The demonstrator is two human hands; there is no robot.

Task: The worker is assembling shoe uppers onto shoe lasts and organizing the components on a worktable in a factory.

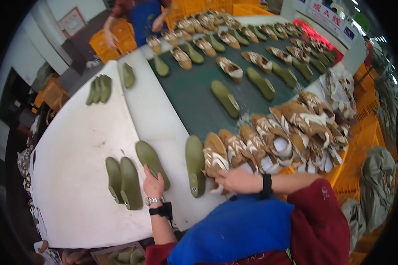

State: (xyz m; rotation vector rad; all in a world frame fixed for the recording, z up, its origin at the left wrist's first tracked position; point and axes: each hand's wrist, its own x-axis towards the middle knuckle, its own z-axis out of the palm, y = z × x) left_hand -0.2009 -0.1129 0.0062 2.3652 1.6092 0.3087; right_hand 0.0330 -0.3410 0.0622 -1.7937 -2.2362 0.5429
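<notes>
Left hand (pixel 154 184) grasps near end of an olive-green shoe last (pixel 148 155): smooth, elongated, rounded toe pointing away, over white tabletop (pixel 84 176). Right hand (pixel 241 180) grips near end of tan sneaker (pixel 215 154), white stripes across its upper, beside the conveyor belt (pixel 194 101).

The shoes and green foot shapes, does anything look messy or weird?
The brown-and-white shoe pile by the right hand looks a bit messy: it's crammed together, with some shoes overlapping and tilted, while the shoes on the dark green surface lie more spread out. I can't see any spill or damage.
</notes>
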